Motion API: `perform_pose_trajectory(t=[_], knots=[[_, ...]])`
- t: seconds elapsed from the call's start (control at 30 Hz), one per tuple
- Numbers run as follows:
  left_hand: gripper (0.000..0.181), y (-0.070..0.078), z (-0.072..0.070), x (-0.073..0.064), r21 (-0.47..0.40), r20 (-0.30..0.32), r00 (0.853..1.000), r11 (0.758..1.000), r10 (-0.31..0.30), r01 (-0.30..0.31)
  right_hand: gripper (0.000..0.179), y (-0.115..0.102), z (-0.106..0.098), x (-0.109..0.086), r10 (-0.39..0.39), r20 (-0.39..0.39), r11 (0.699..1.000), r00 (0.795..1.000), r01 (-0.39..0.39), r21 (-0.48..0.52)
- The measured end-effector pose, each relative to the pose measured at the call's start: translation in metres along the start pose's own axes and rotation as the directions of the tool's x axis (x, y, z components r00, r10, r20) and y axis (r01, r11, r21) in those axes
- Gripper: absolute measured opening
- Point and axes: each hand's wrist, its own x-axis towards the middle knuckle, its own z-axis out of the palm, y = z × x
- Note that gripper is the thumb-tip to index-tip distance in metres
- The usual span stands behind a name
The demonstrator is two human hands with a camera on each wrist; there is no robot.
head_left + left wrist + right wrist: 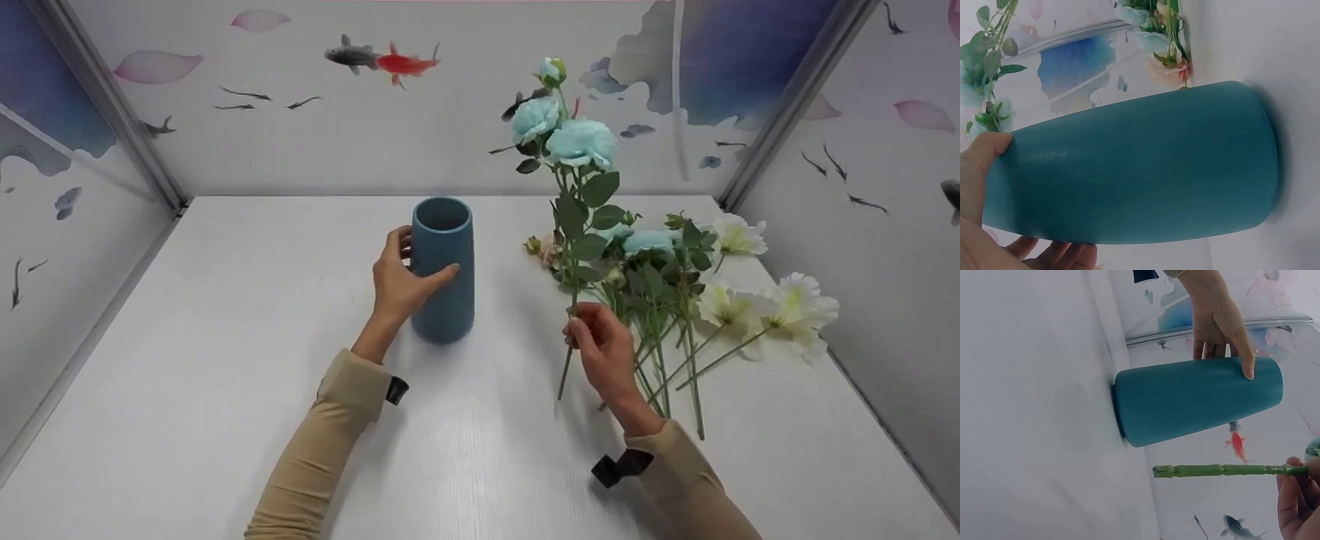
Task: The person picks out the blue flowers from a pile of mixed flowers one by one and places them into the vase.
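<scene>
A tall blue-green vase [444,300] stands upright on the table. My left hand [401,281] grips its upper body, the thumb across the front and the fingers behind the left side; the left wrist view shows the vase [1140,169] filling the middle. To the right, my right hand [604,349] pinches the stem of an artificial rose spray [582,142] with light blue blooms and dark green leaves. The spray is held upright, blooms at the top. In the right wrist view the cut end of its green stem [1213,470] points toward the table, beside the vase.
On the right of the white table [262,315] lie more artificial flowers: blue roses [651,241], a pinkish bloom [549,251] and several white-yellow flowers [799,311], their stems pointing toward the front. Panels printed with fish and petals enclose the back and sides.
</scene>
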Motion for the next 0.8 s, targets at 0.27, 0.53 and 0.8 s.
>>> perform_pose_trajectory(t=[0.27, 0.53, 0.8], knots=[[0.076, 0.003, 0.001, -0.006, -0.007, 0.008, 1.0, 1.0, 0.006, -0.006, 0.012, -0.01, 0.002, 0.0, -0.009, 0.01, 0.999, 1.0, 0.009, 0.046], [0.075, 0.006, 0.002, -0.012, 0.002, 0.006, 0.999, 0.999, 0.053, -0.053, 0.015, 0.009, 0.0, 0.001, -0.005, 0.015, 0.997, 1.0, 0.004, 0.073], [0.074, 0.008, 0.003, -0.02, -0.003, 0.015, 0.998, 0.998, 0.059, -0.059, 0.013, 0.005, 0.002, -0.002, -0.03, 0.033, 0.997, 0.999, 0.027, 0.078]])
